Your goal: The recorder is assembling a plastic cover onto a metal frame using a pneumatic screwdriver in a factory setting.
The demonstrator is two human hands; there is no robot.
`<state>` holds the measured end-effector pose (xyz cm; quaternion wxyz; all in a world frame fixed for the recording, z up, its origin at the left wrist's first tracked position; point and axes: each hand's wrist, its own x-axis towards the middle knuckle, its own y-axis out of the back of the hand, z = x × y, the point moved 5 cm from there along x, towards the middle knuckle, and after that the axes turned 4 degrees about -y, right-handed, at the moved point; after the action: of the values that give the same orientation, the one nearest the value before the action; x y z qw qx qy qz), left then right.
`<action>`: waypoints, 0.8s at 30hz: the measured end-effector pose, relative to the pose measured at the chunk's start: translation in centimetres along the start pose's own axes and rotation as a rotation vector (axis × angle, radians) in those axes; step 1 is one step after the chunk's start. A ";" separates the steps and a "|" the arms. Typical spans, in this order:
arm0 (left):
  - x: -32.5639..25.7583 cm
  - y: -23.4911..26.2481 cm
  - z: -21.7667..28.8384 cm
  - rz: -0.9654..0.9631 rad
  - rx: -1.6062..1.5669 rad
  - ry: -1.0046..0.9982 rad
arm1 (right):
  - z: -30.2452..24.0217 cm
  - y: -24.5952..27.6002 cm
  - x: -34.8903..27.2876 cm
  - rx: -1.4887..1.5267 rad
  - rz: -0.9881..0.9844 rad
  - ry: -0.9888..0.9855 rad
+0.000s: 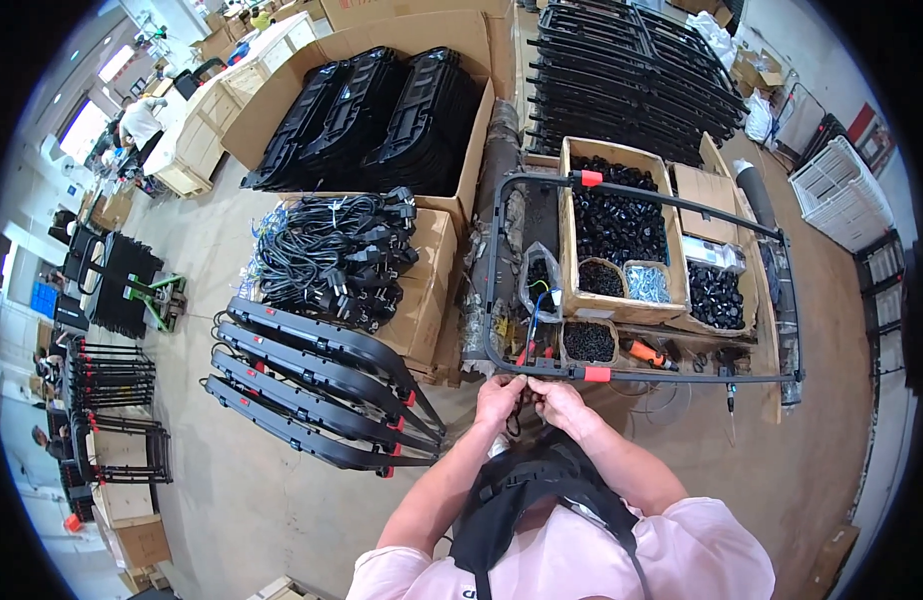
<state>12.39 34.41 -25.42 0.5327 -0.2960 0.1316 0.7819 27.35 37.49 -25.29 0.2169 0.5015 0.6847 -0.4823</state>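
Observation:
A black rectangular tube frame with rounded left corners and red clips lies across the workbench. At its near left corner, my left hand and my right hand meet with fingertips pinched close together against the near rail. A thin black cable loops down between them, and both hands appear closed on it. Their fingers hide just where it is gripped. A red clip sits on the rail right of my right hand. Beyond the fingers lies a tool with red handles.
Boxes of black plastic parts and a small box of silvery screws stand inside the frame, near an orange-handled tool. To the left, power cables pile on a carton above several stacked black frames. Black panels fill a large carton behind.

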 end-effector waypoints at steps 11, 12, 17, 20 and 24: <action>-1.4 -0.5 -0.4 -0.203 0.000 0.018 | -2.0 -0.2 -1.7 -0.397 -0.043 0.153; -1.9 -0.2 -0.2 -0.194 0.057 -0.003 | -2.9 -1.1 -2.5 -0.623 -0.032 0.209; -3.2 1.2 -0.5 -0.090 0.221 -0.302 | -8.6 -9.5 -10.2 -1.603 0.035 0.836; -4.6 1.4 0.2 -0.083 0.262 -0.350 | -8.7 -11.8 -8.2 -1.777 -0.256 0.961; -5.8 2.1 0.8 -0.095 0.278 -0.287 | -7.4 -13.4 -6.3 -2.305 -0.353 0.719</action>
<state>11.73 29.60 -21.57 0.6179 -0.1110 0.1466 0.7644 19.31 40.59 -11.17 0.2644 0.0202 0.7912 0.5511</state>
